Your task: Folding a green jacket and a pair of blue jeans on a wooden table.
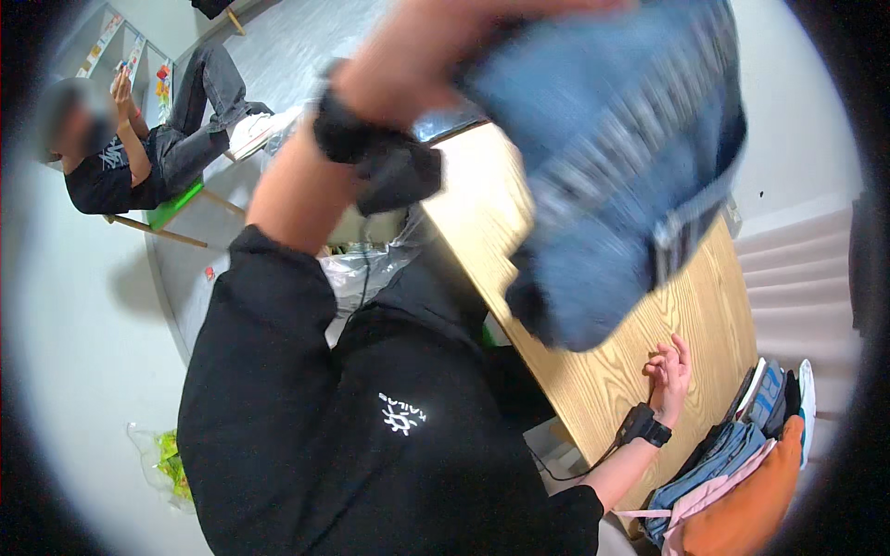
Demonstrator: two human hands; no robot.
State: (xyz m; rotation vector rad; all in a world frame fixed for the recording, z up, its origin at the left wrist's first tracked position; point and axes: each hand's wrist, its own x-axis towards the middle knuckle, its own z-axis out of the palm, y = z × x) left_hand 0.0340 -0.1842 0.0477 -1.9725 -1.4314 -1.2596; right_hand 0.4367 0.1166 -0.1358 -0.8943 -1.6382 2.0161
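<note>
A blue denim garment (pixel 621 176) with a pale, faded band hangs in the air over the wooden table, smeared by motion. At its upper edge my left hand (pixel 454 42) grips it, raised high; the fingertips are blurred and partly cut off by the top of the picture. Whether the garment is trousers or something else I cannot tell. My right hand (pixel 669 372) is beside the table's right part, holding nothing, its fingers apart and loosely bent. Both wrists wear black straps with small black devices.
The light wooden table (pixel 695 320) stands before me. Folded clothes (pixel 742 482), orange, pink and denim among them, are piled at its right end. Another person (pixel 139 157) sits on a green chair at the left. A clear plastic bag (pixel 362 273) lies beside the table.
</note>
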